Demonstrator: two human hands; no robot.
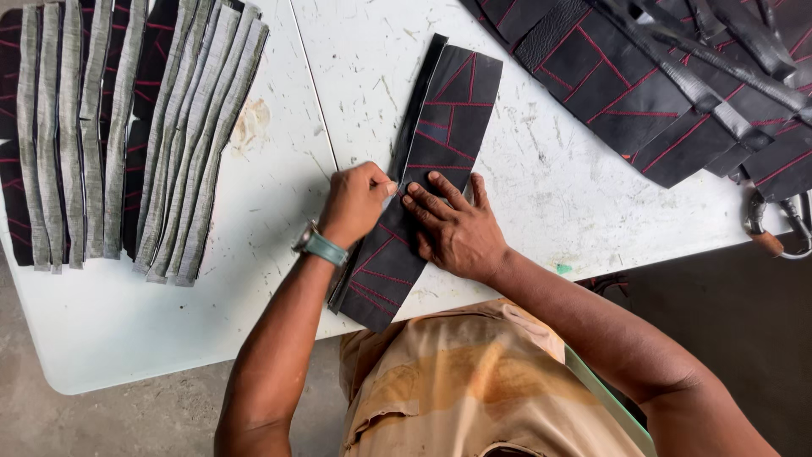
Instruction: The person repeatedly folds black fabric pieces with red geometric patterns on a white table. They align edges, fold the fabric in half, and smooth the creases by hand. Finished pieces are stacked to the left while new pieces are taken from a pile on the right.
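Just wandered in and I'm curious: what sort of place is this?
Probably a leather goods workshop. A black panel with red stitching lies under both hands on a scuffed white table, with cut strips laid out and more stitched panels piled nearby.

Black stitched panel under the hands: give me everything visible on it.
The black panel is a long, flat strip, leather-like, crossed by red stitch lines forming angular patches. It lies diagonally on the white table, its near end hanging past the table edge. A narrower dark strip runs along its left edge. The right hand presses flat on its middle; the left hand, closed in a fist, works at the left edge, whatever it may hold too small to tell.
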